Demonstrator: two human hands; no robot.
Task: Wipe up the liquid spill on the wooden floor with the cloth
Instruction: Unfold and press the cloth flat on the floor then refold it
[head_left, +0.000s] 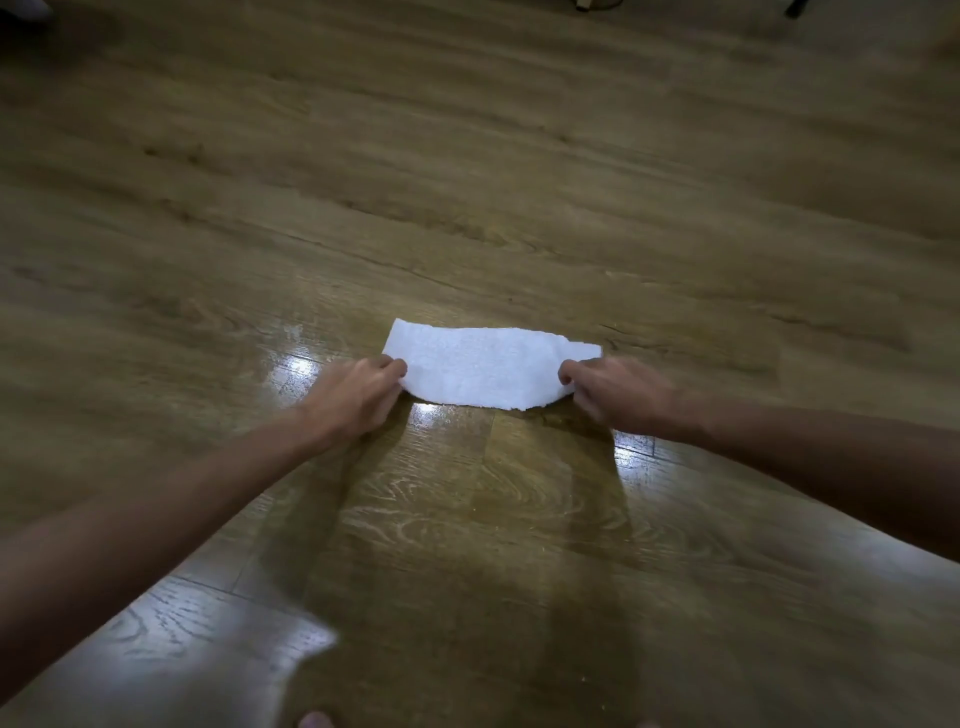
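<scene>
Cloth (485, 370): we find it lying flat on the floor (467, 156), centre of the scene, a white folded strip running left to right.

Progress: the boards near to us carry a glossy sheen (519, 493), with bright reflections left and right of the cloth's near edge. We judge this to be liquid or a wet film, though reflected lamp light cannot be excluded. The floor on the far side of the cloth looks matt. We judge the wipe to be under way and unfinished: the near strip between the cloth and us remains to be covered.

Left hand (353, 395): it grips the cloth's left end. Its fingers (389, 366) are curled, closing on the near left corner.

Right hand (618, 392): it grips the right end. Its fingers (571, 371) are curled and pinch the near right corner.

Both hands sit low, at floor level; whether the knuckles touch the boards we cannot tell. Toes (314, 719) show at the near edge.
</scene>
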